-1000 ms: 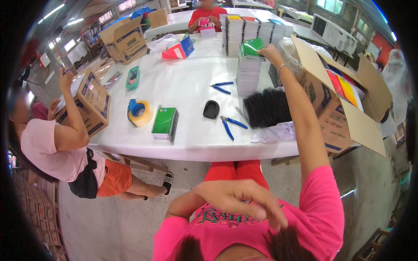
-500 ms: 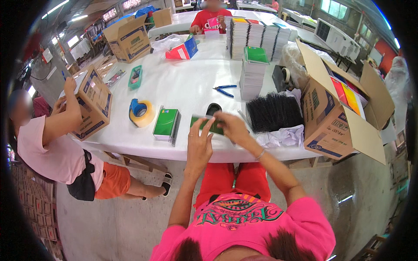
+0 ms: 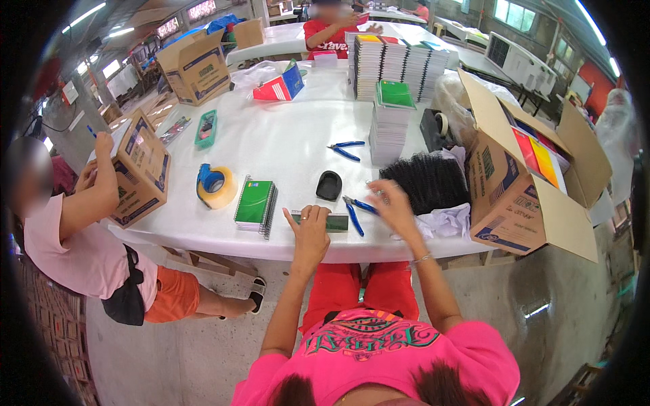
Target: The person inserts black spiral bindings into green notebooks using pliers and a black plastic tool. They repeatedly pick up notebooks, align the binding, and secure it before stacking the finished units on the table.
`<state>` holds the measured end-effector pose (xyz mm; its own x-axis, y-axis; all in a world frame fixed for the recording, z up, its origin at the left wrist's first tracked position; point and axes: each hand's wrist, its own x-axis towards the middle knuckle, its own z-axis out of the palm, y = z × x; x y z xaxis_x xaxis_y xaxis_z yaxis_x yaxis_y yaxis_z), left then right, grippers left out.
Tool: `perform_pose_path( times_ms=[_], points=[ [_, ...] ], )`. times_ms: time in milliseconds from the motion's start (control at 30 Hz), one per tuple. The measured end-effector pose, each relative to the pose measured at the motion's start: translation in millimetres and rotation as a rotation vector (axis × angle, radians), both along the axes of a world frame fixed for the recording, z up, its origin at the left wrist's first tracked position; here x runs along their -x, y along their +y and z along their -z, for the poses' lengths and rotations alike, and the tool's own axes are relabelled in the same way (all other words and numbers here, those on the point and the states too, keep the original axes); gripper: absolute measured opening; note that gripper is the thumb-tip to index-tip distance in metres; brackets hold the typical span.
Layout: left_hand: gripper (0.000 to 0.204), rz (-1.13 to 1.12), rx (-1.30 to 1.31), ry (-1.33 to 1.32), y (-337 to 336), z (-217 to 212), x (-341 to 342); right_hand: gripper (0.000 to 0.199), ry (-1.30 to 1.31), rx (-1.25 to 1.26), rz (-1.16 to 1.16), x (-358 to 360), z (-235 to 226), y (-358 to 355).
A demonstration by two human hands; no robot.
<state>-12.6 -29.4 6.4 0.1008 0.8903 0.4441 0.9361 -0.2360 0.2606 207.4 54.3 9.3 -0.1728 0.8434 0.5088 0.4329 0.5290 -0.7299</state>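
Left grip point(image 3: 311, 235): palm-down on green booklet point(image 3: 338, 223) | right grip point(image 3: 395, 211): loose, near coils point(image 3: 433, 181)

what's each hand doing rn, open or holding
Left hand: on the green booklet; grip cannot be told.
Right hand: fingers loosely curled beside the black coils; hold cannot be told.

Lettering on pink shirt point(image 3: 379, 362) (cartons point(image 3: 511, 216) too)

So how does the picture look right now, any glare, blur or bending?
In the head view, the white table bows along its front edge and the corners are black; ceiling lights glare white; the right hand looks slightly soft, perhaps from motion.
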Motion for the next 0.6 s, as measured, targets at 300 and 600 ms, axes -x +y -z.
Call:
perform_pose_path(
  times_ms=[300, 600],
  points=[
    [0.031, -0.014, 0.027, -0.098, 4.6, 6.9, -4.5, 0.025, -0.376, 0.029, 0.614, -149.7, -28.1, 62.5],
    [0.057, -0.095, -0.082, -0.165, 6.4, 8.2, -18.8, 0.022, -0.385, -0.016, 0.545, -148.6, 7.3, 76.5]
  ],
)
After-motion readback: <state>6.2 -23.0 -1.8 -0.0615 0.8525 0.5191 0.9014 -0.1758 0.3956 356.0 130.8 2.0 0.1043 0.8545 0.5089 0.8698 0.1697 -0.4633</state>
